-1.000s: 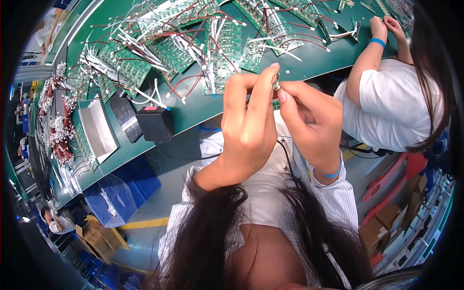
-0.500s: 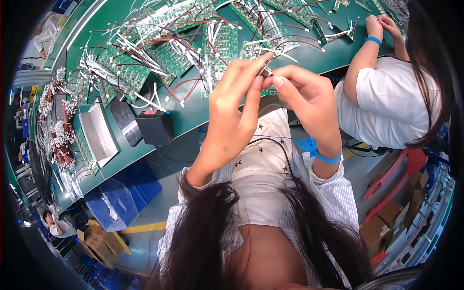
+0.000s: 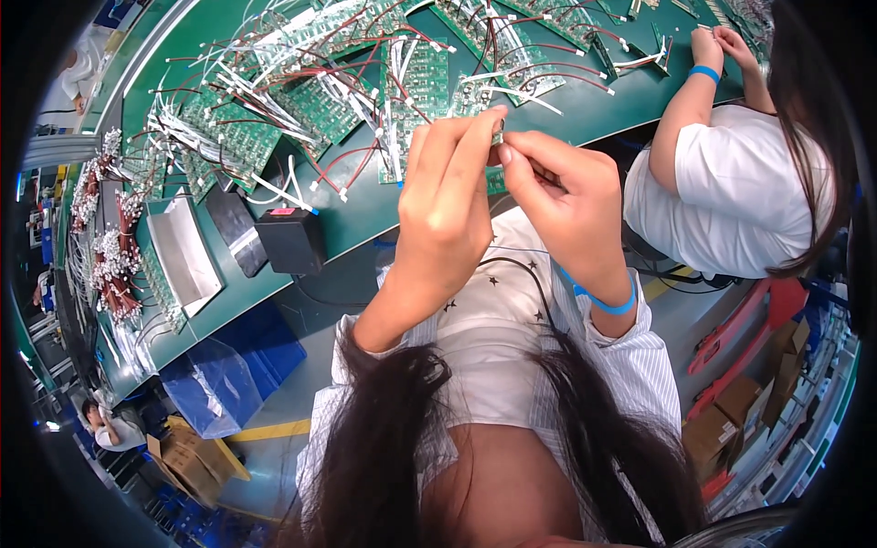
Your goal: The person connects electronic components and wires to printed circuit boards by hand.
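One small part [image 3: 498,137] sits between the left hand [image 3: 446,201], which pinches it from the left, and the right hand [image 3: 571,187], whose thumb and forefinger close on its right side; its long axis seems to run forward. Beyond, wired green boards [image 3: 425,82] cover the worktop [image 3: 364,216].

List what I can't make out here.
Piece, head view: mostly covered by the left hand and right hand; its full shape is hidden.
Right hand's grip, head view: hidden by the hand itself; holding or only touching, I cannot tell.
Item at the co-worker's hands, head view: too small.
Far boards, head view: cut off by the top edge.
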The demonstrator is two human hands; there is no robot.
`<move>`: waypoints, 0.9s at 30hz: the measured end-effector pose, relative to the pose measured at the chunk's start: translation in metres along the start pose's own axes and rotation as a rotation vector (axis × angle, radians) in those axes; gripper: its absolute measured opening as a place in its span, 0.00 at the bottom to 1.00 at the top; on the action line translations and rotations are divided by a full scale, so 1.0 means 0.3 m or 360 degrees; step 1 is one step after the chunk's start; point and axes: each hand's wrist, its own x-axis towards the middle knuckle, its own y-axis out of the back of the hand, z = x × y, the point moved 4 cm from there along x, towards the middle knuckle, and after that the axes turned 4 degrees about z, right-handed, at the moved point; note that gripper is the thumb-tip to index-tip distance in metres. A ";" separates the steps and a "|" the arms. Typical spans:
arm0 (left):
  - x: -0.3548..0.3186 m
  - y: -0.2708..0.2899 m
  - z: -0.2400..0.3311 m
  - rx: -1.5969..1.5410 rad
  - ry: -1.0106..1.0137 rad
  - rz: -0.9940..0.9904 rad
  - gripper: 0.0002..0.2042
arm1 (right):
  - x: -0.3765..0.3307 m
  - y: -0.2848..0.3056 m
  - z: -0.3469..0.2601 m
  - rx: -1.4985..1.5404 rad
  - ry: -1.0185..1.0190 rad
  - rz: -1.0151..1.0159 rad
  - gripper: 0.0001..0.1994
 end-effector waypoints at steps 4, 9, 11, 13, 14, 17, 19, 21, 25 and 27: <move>0.012 0.004 -0.020 -0.0310 0.0246 -0.0091 0.12 | 0.024 -0.005 0.030 0.0267 -0.0205 -0.0155 0.04; 0.023 0.025 -0.070 -0.0755 0.0543 -0.0059 0.12 | 0.043 0.016 0.040 0.0363 -0.0214 -0.0283 0.04; 0.028 0.038 -0.096 -0.0923 0.0774 -0.0008 0.12 | 0.047 0.037 0.056 0.0346 -0.0200 -0.0319 0.04; 0.040 0.045 -0.111 -0.1137 0.0913 0.0018 0.12 | 0.058 0.050 0.079 0.0283 -0.0035 -0.0357 0.03; 0.042 0.045 -0.119 -0.1359 0.1051 0.0037 0.13 | 0.061 0.055 0.086 0.0215 0.0127 -0.0387 0.03; 0.044 0.054 -0.125 -0.1528 0.1155 0.0043 0.15 | 0.051 0.052 0.129 0.0340 0.0057 -0.0432 0.07; 0.047 0.054 -0.123 -0.1644 0.1201 0.0060 0.15 | 0.042 0.047 0.142 0.0493 -0.0036 -0.0399 0.11; 0.049 0.052 -0.118 -0.1711 0.1285 0.0041 0.16 | 0.028 0.041 0.153 0.0884 -0.0334 -0.0326 0.20; 0.049 0.056 -0.121 -0.1778 0.1237 0.0087 0.16 | 0.008 0.035 0.200 0.0924 -0.0431 -0.0335 0.28; 0.045 0.059 -0.121 -0.1860 0.1261 0.0134 0.16 | -0.011 0.010 0.216 0.1064 -0.0577 -0.0325 0.29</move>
